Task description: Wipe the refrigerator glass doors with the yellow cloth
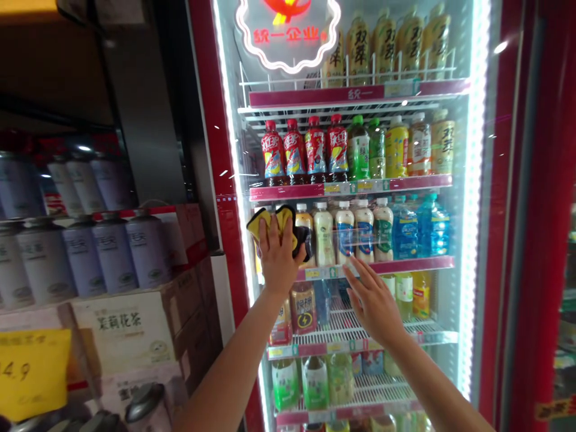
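Observation:
My left hand presses a yellow cleaning cloth with a black edge toward the glass front of a lit drinks fridge. Its fingers lie spread over the cloth, level with a shelf of pale bottles. Lower and to the right, my right hand is held up bare, fingers stretched out toward the glass; I cannot tell whether they touch it. Beyond the fingertips stands a milky bottle with a blue label. The cloth and left hand partly hide the bottles at that shelf's left end.
Red-capped bottles fill part of the shelf above. A glowing sign is at the upper left of the fridge. On the left, purple canisters stand on cartons, near a yellow price card. A red frame rises at right.

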Tool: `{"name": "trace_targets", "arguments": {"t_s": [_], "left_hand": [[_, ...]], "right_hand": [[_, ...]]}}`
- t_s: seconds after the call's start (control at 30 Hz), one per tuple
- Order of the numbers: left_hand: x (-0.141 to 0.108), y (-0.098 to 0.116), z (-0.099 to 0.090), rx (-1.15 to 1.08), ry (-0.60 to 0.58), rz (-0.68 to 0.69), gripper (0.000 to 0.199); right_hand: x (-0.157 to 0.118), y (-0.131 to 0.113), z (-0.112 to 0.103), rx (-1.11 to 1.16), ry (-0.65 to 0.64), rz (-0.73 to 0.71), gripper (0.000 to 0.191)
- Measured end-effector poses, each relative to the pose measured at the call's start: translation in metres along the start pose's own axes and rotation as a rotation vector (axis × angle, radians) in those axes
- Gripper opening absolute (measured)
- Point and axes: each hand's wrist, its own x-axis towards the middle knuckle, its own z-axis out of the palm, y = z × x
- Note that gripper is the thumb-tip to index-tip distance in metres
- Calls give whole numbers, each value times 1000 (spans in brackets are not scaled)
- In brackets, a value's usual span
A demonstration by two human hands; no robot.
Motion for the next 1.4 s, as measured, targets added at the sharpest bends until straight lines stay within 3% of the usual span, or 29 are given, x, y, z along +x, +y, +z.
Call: {"name": "trace_targets", "arguments": {"t_s": [0.07, 0.13, 0.2, 0.3, 0.37, 0.43, 0.5, 0.6, 0.67, 0.77, 0.87, 0.93, 1.03, 1.1, 1.17, 1.27, 1.4], "left_hand": [[26, 18, 10, -26, 8, -1, 65], [31, 37, 19, -29, -24, 91, 63], [14, 49, 23, -8, -70, 237, 62], [-33, 50, 18, 21, -126, 414, 61], [-54, 44, 13, 33, -126, 369, 59], [-49, 42, 12, 44, -89, 248, 59], [-22, 50, 16, 51, -18, 97, 61], [30, 81, 32, 44, 84, -56, 64], [44, 106, 42, 48, 52, -27, 63], [22, 128, 49, 54, -67, 188, 62], [-16, 122, 43, 62, -134, 353, 60], [-23, 111, 38, 82, -112, 295, 61], [6, 105, 39, 108, 8, 42, 64], [37, 117, 46, 101, 78, -78, 62], [59, 139, 55, 72, 76, -88, 62], [56, 170, 66, 33, -65, 110, 63], [8, 178, 64, 46, -191, 399, 61]], "right_hand": [[8, 8, -2, -18, 25, 9, 63], [12, 17, -2, -35, 52, 21, 60], [12, 26, -1, -51, 76, 29, 57], [5, 40, -1, -59, 94, -3, 53], [0, 51, -4, -57, 86, -38, 50], [-1, 62, -9, -62, 70, -57, 47], [0, 73, -15, -74, 57, -54, 43], [3, 90, -23, -79, 64, -41, 40], [2, 101, -25, -75, 81, -45, 39], [-6, 117, -27, -64, 101, -65, 39], [-15, 134, -30, -37, 95, -102, 38], [-18, 146, -33, -34, 96, -122, 37], [-16, 161, -38, -65, 115, -121, 36], [-14, 168, -41, -75, 122, -115, 39], [-13, 173, -44, -69, 125, -109, 43], [-18, 179, -45, -67, 124, -107, 49], [-29, 194, -47, -82, 103, -129, 50]]}}
